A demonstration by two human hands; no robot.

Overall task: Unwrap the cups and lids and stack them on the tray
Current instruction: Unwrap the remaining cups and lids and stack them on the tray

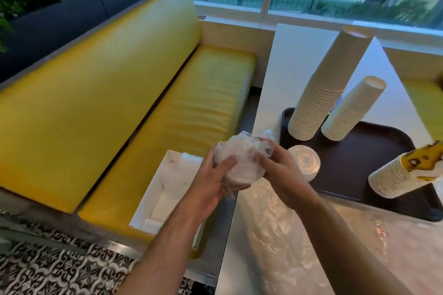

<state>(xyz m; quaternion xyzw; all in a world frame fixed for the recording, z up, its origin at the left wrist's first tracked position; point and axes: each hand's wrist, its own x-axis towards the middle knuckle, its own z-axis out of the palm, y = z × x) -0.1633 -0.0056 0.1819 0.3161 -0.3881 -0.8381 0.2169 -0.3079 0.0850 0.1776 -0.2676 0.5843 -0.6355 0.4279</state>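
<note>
Bundle: wrapped sleeve of lids [233, 163], held in the air just left of the tray [359, 182], over the counter [271, 93] edge.
Left hand: left hand [211, 182] cups the sleeve from below and the side, fingers curled round it, thumb lying across the front.
Right hand: right hand [275, 170] pinches the crumpled film at the sleeve's top end, fingers clamped on the wrap.
Weight: light, by the look of it; thin plastic lids in thin film.
Stiffness: stack probably firm along its axis, but single lids flex and crack if squeezed hard.
Slip: film looks glossy and slick, so the sleeve could slide out once torn.
Where to hold: round the stack's side with the left hand, tearing at the gathered end.
On the tray: 3 stacks of cups, the tallest [321, 93], a shorter one [352, 110] and a tilted one [402, 175], plus unwrapped lids [304, 163] at the near left corner.
Left of the tray: open box [155, 194] on the yellow bench [119, 103].
</note>
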